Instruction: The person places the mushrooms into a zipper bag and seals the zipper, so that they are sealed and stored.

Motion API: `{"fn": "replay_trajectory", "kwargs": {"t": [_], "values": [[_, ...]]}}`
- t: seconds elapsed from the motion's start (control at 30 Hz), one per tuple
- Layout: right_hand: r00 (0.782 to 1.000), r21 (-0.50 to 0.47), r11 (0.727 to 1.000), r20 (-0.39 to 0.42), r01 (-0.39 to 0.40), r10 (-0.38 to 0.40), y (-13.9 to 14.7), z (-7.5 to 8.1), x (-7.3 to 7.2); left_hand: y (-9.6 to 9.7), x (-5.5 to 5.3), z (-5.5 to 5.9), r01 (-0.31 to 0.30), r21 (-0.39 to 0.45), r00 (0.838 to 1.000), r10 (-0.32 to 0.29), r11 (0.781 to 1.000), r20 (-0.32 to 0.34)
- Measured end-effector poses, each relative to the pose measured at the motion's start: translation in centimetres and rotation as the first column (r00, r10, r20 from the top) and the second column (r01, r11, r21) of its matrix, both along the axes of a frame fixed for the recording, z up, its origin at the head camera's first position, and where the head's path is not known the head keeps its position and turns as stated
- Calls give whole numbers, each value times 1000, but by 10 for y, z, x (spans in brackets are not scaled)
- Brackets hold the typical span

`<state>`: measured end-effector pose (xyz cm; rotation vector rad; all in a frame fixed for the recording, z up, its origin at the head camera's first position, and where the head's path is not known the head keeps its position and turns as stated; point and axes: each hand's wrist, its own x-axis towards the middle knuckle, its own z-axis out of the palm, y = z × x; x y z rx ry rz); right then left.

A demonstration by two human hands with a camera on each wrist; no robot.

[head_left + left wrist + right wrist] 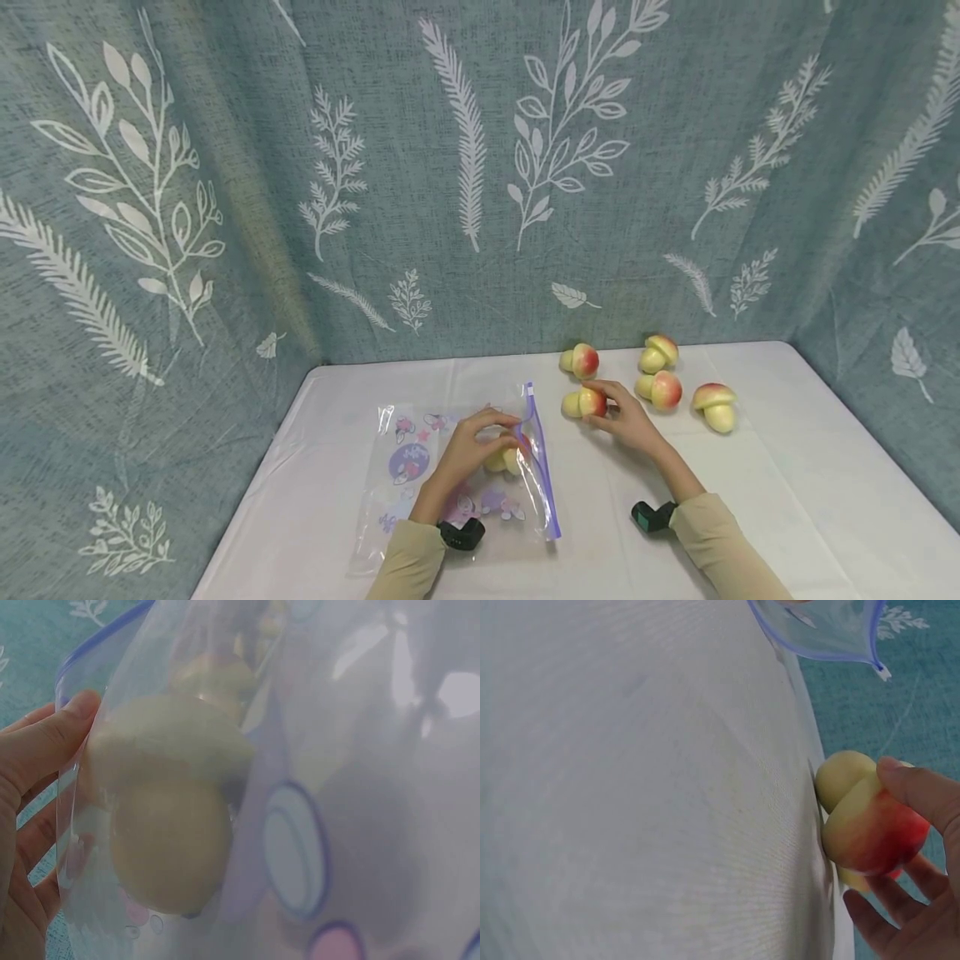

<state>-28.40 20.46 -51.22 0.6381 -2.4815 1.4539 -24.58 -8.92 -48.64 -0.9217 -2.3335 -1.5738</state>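
Note:
A clear plastic zip bag (472, 483) with a purple zip edge and pink and purple prints lies flat, its mouth toward the right. My left hand (476, 446) grips the film near the mouth; in the left wrist view the thumb (79, 712) presses the film and the other fingers show beyond it. Inside the bag lies a yellow toy mushroom (172, 817), blurred by the plastic. To the right of the bag, my right hand (621, 412) holds another toy mushroom (874, 829) by its red and yellow cap, thumb on top and fingers below, close to the tablecloth.
Behind my right hand sits a toy mushroom (583, 360). Farther right are three more: one at the back (658, 353), one lying sideways (662, 390) and one at the far right (715, 407). A patterned teal curtain (480, 183) surrounds the white table (300, 500).

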Motion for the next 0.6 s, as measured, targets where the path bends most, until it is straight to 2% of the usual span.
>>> {"fn": "replay_trajectory", "kwargs": {"t": [0.1,0.4,0.6], "values": [[1000,-4,1000,11,8,-8,-1,1,2,-1,-7,-12,-9,1,1000,9,1000,6],[1000,-44,999,3,1,-1,-11,22,20,-2,-9,-16,13,12,999,-13,1000,-37],[1000,-25,999,5,29,-29,-6,7,9,-3,-9,-15,14,8,1000,-14,1000,-17]]}}
